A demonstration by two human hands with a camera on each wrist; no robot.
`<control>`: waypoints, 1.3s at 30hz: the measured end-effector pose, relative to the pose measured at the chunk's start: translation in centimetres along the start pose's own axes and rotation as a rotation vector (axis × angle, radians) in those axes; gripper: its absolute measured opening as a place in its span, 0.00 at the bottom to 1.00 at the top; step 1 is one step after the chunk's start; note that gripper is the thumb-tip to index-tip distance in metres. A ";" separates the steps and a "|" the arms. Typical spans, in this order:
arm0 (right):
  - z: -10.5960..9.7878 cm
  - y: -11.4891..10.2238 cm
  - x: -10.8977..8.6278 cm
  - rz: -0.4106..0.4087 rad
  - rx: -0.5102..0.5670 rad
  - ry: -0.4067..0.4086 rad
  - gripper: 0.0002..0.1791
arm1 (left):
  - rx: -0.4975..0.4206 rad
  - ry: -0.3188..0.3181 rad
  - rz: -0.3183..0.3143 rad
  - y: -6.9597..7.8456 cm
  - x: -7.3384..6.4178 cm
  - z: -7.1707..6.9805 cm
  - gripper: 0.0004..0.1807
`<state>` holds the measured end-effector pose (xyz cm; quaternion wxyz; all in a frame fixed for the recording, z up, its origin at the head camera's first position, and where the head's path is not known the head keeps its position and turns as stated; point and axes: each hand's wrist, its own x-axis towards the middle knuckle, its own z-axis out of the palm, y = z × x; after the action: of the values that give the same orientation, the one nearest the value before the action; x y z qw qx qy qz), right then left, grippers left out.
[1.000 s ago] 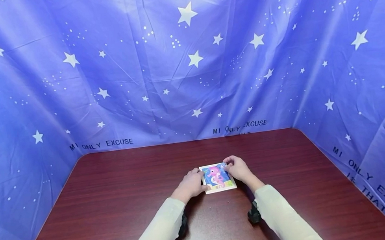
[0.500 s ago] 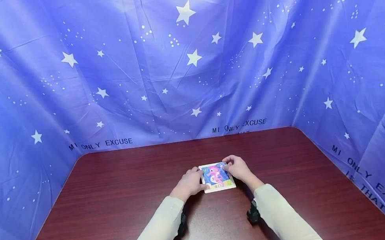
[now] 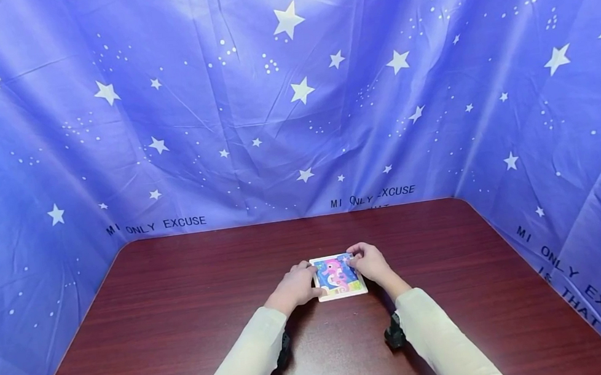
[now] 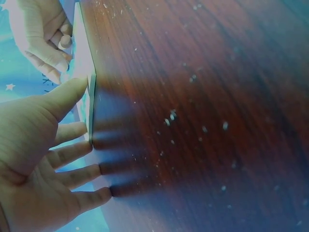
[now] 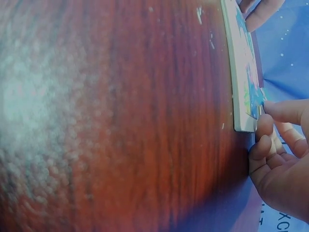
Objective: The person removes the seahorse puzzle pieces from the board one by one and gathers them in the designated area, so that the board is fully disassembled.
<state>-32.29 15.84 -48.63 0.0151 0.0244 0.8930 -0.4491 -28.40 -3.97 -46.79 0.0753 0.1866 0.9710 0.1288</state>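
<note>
A square seahorse picture puzzle (image 3: 336, 275) in a white frame lies flat on the table, pink on blue with yellow at the bottom. My left hand (image 3: 296, 286) rests at its left side. In the left wrist view the thumb (image 4: 70, 96) touches the frame's edge, while the fairly straight fingers reach its side and the tabletop. At the puzzle's upper right corner, my right hand (image 3: 371, 263) pinches a blue puzzle piece (image 5: 259, 100) between thumb and forefinger. That piece looks slightly raised from the frame corner (image 5: 245, 124); fingertips partly hide it.
The dark red wooden table (image 3: 204, 272) carries the puzzle near its middle. A blue-purple star-patterned curtain (image 3: 247, 107) hangs round the back and sides. Black wrist devices (image 3: 395, 332) sit under the cream sleeves (image 3: 440, 338). Small pale specks are scattered on the wood.
Both hands stay on the puzzle, almost unmoved. The whole head view has drifted very slightly.
</note>
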 end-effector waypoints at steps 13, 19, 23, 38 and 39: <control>-0.2 -0.3 -0.3 0.029 0.049 -0.009 0.12 | -0.007 0.004 0.007 0.1 -0.2 0.0 0.32; -0.3 -0.4 -0.3 0.032 0.097 -0.014 0.13 | -0.008 0.008 0.008 0.1 -0.2 -0.1 0.32; -0.3 -0.4 -0.3 0.041 0.160 -0.024 0.14 | -0.008 0.006 0.006 0.1 -0.2 -0.1 0.33; -0.4 -0.3 -0.2 0.034 0.223 -0.015 0.15 | -0.002 0.010 0.013 -0.1 -0.1 -0.1 0.33; -0.4 -0.2 -0.2 0.033 0.224 -0.015 0.15 | -0.002 0.011 0.013 -0.1 -0.1 -0.1 0.33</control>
<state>-32.11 16.00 -48.23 0.0264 0.0372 0.8367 -0.5458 -28.36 -4.09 -46.74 0.0695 0.1921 0.9701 0.1313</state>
